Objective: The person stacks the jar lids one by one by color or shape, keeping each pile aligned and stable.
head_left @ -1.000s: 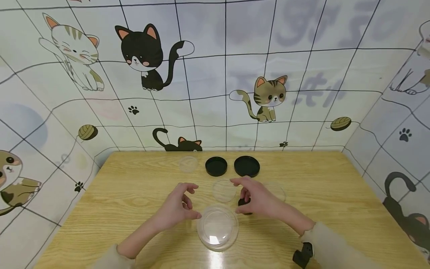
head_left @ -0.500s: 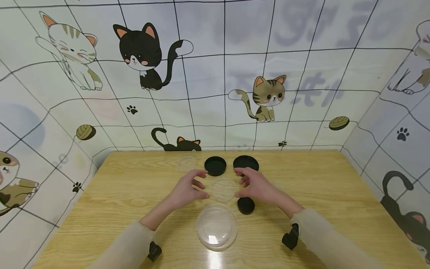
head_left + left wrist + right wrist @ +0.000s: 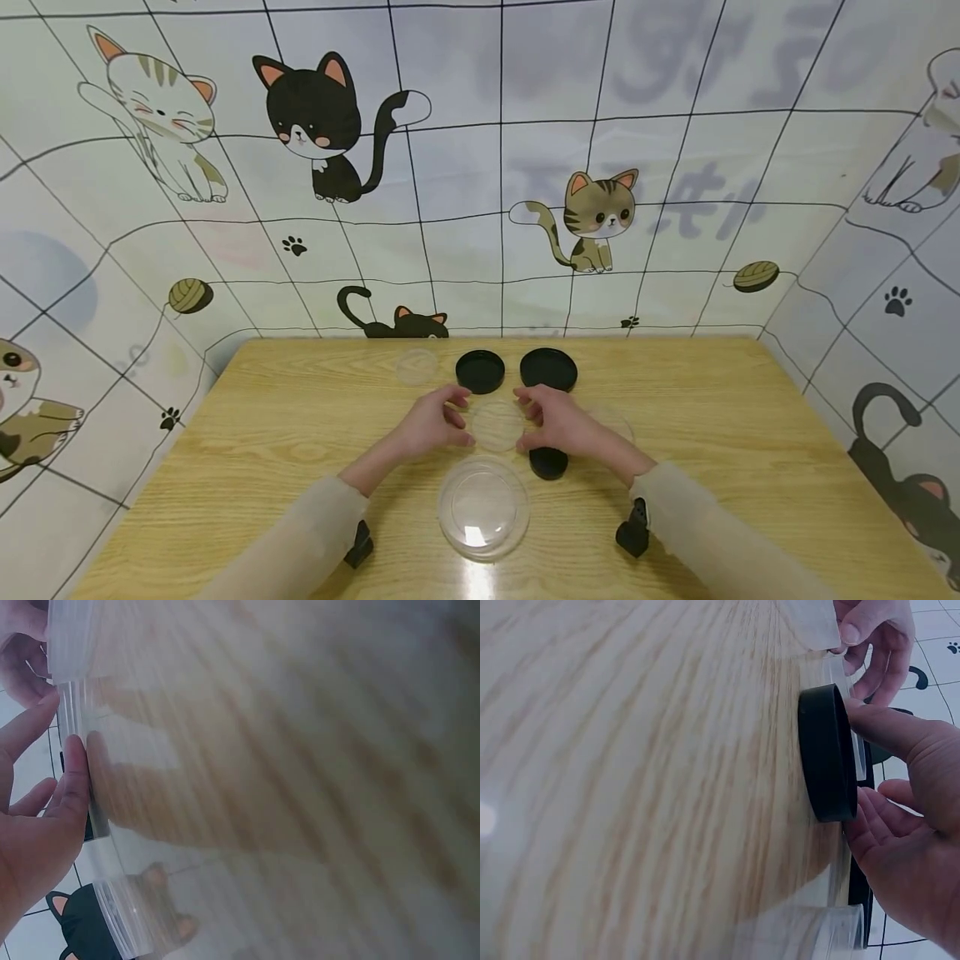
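In the head view, a clear round container [image 3: 498,427] stands mid-table between the hands. The left hand [image 3: 433,423] is at its left side, thumb and fingers spread and fingertips right at the rim. The right hand [image 3: 558,425] faces it from the right, fingers gently bent, fingertips close to the rim. A small black round lid [image 3: 548,467] lies under the right hand's thumb side; in the right wrist view this black lid [image 3: 827,754] stands in front of that hand. In the left wrist view, the left fingers [image 3: 73,780] lie along the clear container's wall [image 3: 71,712].
A larger clear container [image 3: 483,510] stands nearer the front. At the back are a faint clear container [image 3: 416,367] and two black round lids, one smaller [image 3: 480,372] and one larger [image 3: 549,369]. Another clear container [image 3: 618,422] is partly hidden behind the right hand.
Both hands have moved from beside the front container and small black lid towards the middle clear container, up and then closer in on its two sides. The containers and lids have stayed in place.
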Tool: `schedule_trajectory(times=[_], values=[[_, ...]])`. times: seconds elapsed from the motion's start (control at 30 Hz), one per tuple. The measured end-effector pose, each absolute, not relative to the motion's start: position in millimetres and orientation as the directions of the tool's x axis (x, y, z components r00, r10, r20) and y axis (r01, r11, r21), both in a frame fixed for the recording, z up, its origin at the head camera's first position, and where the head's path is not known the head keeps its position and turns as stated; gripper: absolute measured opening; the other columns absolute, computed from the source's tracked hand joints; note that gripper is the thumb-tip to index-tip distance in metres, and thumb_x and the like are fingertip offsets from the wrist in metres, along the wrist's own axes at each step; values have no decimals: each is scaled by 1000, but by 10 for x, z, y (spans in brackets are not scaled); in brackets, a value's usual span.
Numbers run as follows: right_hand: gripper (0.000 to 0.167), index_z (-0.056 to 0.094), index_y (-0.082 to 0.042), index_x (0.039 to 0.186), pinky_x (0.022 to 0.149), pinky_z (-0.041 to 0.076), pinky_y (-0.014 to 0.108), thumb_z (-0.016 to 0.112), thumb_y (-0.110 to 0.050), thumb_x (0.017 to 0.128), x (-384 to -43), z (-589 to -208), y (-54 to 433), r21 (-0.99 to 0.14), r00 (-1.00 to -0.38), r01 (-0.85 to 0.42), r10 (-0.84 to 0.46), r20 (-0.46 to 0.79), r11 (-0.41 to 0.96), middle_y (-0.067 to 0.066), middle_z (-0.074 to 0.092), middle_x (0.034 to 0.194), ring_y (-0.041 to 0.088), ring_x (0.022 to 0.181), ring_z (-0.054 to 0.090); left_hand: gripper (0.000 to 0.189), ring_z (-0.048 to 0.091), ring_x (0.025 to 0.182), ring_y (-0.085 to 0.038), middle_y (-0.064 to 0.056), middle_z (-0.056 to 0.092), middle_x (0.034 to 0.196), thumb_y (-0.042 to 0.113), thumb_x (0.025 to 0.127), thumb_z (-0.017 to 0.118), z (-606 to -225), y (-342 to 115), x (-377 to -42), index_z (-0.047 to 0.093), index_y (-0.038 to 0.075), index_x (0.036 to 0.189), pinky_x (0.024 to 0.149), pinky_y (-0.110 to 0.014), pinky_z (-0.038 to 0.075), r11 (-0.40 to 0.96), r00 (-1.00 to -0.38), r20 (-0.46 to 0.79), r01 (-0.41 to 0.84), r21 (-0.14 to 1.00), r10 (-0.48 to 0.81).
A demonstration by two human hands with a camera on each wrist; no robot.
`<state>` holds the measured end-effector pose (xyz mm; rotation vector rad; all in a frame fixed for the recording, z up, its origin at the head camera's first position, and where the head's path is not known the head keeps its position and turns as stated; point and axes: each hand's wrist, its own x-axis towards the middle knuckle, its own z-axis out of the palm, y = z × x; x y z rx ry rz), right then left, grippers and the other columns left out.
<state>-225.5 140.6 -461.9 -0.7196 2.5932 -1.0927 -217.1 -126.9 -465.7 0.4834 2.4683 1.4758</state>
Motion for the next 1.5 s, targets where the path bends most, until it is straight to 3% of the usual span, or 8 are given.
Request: schedule_trajectory(times=[0.27,0.67,0.9,1.17,1.5], values=[[78,55,7,140,85,49,34,92,-17,76,-2299,-4675,1356,-683,-835,-391,-549,-17,617,4,57,105,18,92,53,67,59,88,-18,-11,61,111,0,74,90,-4684,-1220,-2226,58,-6,133,75,-27,52,499,-913,-54,170,850,403],[71,61,7,133,79,49,32,92,-14,73,-2279,-4681,1335,-686,-837,-420,-546,40,594,3,55,97,14,86,53,66,53,85,-17,-9,58,106,0,74,90,-4666,-1187,-2254,60,-7,132,73,-25,47,525,-892,-69,199,828,447],[75,59,5,136,79,50,33,93,-18,73,-2253,-4586,1339,-701,-846,-384,-534,5,602,6,57,104,18,90,54,68,59,83,-15,-12,59,110,0,73,90,-4588,-1202,-2255,59,-6,133,69,-25,51,497,-883,-81,183,848,462],[75,58,5,138,73,51,30,93,-16,76,-2168,-4420,1336,-732,-849,-402,-524,72,550,14,57,113,17,88,56,67,61,84,-18,-20,58,115,4,77,89,-4422,-1283,-2163,59,-4,137,66,-28,54,434,-892,-34,186,882,451],[75,60,5,136,72,52,27,95,-19,74,-1834,-4309,1272,-773,-806,-443,-580,122,454,15,58,111,13,83,57,67,63,86,-21,-15,54,108,5,78,90,-4281,-1435,-1679,58,-8,135,77,-29,57,377,-889,36,230,897,456]])
